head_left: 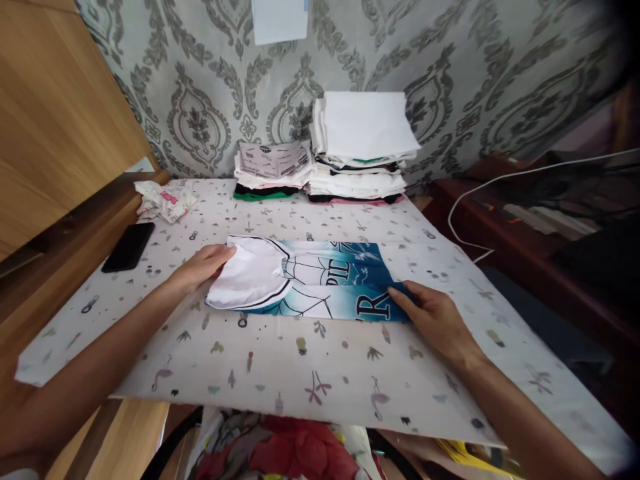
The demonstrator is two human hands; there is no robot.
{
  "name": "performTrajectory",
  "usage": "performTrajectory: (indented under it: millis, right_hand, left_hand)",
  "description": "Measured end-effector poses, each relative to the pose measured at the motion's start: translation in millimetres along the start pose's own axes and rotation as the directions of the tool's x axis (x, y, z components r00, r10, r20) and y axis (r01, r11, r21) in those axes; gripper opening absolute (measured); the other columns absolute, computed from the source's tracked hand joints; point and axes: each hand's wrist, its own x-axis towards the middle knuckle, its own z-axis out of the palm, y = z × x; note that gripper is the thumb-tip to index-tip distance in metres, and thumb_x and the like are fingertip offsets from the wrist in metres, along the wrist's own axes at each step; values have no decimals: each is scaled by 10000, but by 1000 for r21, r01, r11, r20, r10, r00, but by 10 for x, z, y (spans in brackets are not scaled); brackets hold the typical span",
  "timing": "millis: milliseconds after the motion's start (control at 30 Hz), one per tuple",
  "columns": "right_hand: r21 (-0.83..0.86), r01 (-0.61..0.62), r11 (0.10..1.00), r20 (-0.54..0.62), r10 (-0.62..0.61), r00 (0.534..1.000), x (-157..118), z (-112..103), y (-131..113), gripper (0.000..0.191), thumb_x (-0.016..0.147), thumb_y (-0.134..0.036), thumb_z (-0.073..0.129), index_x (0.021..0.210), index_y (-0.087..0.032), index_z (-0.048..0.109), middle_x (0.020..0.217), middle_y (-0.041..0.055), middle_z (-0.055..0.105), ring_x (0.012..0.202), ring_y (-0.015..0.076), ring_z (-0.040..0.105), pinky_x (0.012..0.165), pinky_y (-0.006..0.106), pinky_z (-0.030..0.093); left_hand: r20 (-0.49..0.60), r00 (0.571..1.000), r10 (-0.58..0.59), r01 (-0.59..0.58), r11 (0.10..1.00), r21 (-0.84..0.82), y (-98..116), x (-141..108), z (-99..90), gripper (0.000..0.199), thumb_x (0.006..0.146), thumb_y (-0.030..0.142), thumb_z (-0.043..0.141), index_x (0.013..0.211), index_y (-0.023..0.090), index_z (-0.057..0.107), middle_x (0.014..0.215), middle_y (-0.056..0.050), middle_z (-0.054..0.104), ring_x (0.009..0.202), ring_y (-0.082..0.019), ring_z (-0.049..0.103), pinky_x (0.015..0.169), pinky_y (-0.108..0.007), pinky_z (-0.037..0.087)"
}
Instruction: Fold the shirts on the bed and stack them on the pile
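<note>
Head view: both your hands on the folded garment

You've got the folded garment (313, 280) flat on the patterned tablecloth (345, 373), long side running left to right. White section with dark trim sits at left; blue-teal print with dark lettering at right. Your left hand (205, 265) is mostly closed, pinching the white end's left edge. Your right hand (436, 310) is part-closed at the blue end, thumb on top, edge between thumb and fingers. Can't tell how hard either one grips. Behind the garment, near the wall (200, 80): short stack of folded cloth (273, 167), taller stack (365, 127) just right of it, white piece on top. To your left: black phone (129, 247), crumpled bag (165, 202) just behind it. White cable (453, 217) loops off to your right.
</note>
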Motion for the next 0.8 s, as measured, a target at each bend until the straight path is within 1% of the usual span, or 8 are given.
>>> performTrajectory:
  millis: [67,133,233,333,467,533,633,800]
  right_hand:
    - [-25,8,1000,-20,-9,1000,-16,22,-5,480,853,-652,539,644,-220,550,556,-22,494,549,140,444,510,264,380]
    - [-46,17,999,-52,-19,998,-30,43,-22,484,865,-635,522,608,-227,482,543,-30,422,537,133,388,507,270,342]
    - [-86,21,996,-83,-28,996,-43,69,-45,477,884,-611,492,598,-235,426,539,-31,384,535,137,362,518,283,324]
    - [-126,11,992,-81,-21,997,-43,85,-49,458,901,-594,468,617,-239,423,528,-30,394,537,145,375,520,284,323]
    - [-187,3,982,-80,-18,997,-34,92,-49,426,907,-577,442,641,-244,448,510,-28,423,523,152,400,526,285,332]
    - [-228,-4,974,-74,-13,997,-31,93,-51,400,905,-564,435,665,-247,478,519,-20,470,517,159,427,538,291,340]
    - [-268,-29,963,-76,9,997,-30,95,-42,355,898,-540,444,722,-248,543,561,-7,548,531,174,487,562,294,357]
    - [-301,-72,951,-103,43,994,-30,92,-4,312,895,-498,468,862,-245,648,676,16,673,602,198,587,609,296,389]
  left_hand:
    - [-14,1000,17,-15,992,127,67,-141,-37,535,707,700,676,674,182,545,609,36,488,568,-122,445,529,-238,308]
    - [-22,999,44,-37,967,252,114,-312,-53,510,768,693,629,695,193,554,585,42,458,559,-127,426,521,-243,286]
    - [-41,997,63,-46,945,323,109,-550,-10,429,829,641,598,933,225,594,575,69,408,529,-129,389,512,-239,265]
    - [-45,990,133,-112,944,311,24,-672,92,457,857,557,600,1187,257,500,620,86,380,521,-129,380,521,-228,276]
    - [-107,963,249,-178,880,439,-107,-642,211,479,909,451,518,1326,242,408,751,32,520,629,-169,523,604,-248,367]
    - [-124,954,271,-168,833,528,-150,-590,237,471,925,425,474,1348,227,407,905,-41,616,853,-236,623,734,-289,432]
    - [-92,963,251,-144,777,613,-177,-526,245,467,936,419,432,1359,220,424,1080,-113,658,1112,-302,613,872,-343,449]
    - [-68,967,245,-111,646,755,-156,-506,268,393,942,419,373,1258,232,513,1058,-106,690,992,-302,658,838,-362,461]
